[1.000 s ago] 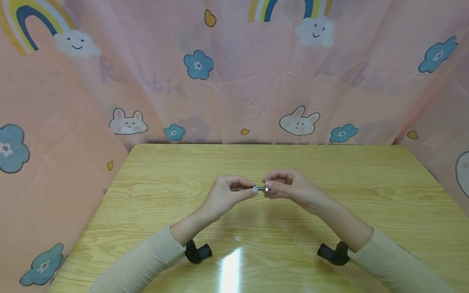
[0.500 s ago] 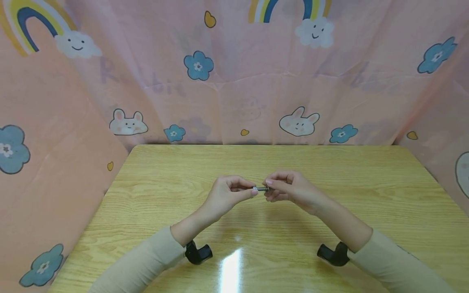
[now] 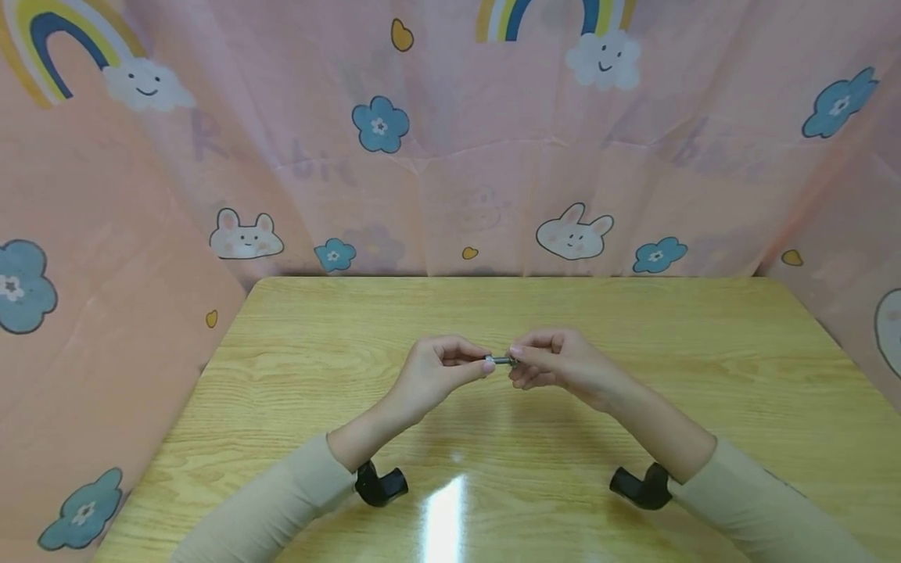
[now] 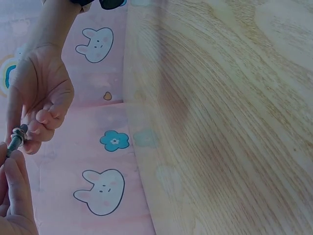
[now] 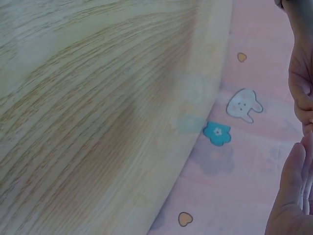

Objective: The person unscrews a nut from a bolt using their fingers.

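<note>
My left hand pinches bolt, held nearly level between both hands, above table. My right hand pinches nut near bolt's far end; fingers hide part of it, so firmness hard to tell. Best way, I judge: hold left still, keep nut square to thread, roll it lightly with fingertips. Against one second ago: left grip and bolt much same; right thumb sits slightly higher, nut's bright face shows less.

This looks like a little table corner, maybe indoors, because pink cloth with bunnies and blue flowers hangs around a wood-look table.
</note>
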Tool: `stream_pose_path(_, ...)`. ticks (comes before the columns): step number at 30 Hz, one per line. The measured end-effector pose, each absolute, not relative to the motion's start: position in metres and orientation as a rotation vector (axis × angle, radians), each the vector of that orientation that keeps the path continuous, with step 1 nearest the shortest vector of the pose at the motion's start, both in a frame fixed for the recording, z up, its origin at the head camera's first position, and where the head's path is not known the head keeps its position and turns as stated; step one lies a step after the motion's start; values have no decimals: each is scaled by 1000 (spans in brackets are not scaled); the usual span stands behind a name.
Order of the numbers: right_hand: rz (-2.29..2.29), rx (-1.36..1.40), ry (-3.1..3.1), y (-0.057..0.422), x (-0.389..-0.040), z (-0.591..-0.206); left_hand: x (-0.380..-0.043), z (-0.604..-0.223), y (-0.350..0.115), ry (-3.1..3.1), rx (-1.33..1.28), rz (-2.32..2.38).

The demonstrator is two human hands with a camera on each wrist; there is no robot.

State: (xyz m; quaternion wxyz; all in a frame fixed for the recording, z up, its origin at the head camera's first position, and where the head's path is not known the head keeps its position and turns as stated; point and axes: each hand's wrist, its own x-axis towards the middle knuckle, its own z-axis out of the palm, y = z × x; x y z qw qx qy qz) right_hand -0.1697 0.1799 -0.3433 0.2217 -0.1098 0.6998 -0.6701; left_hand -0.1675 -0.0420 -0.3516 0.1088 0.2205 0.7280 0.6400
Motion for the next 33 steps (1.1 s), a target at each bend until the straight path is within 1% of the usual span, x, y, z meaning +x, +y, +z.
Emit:
stream_pose_path(6, -1873, -342, 1946, 182, -169, -343, -168, -353, -43, 2137, 669, 1889)
stream_pose_path(15, -1853, -329, 1925, 181, -169, -342, -166, -353, -40, 2105, 645, 1917)
stream_pose_path(19, -1863, -362, 1958, 182, -169, -342, -163, -343, -41, 2131, 640, 1897)
stream_pose_path(24, -1861, -337, 1944, 182, -170, -340, -154, -328, -41, 2147, 641, 1886)
stream_pose_path(28, -1855, -308, 1926, 180, -170, -339, -152, -324, -41, 2145, 635, 1892)
stream_pose_path(33, -1883, -359, 1925, 182, -169, -339, -152, -324, -41, 2132, 624, 1896)
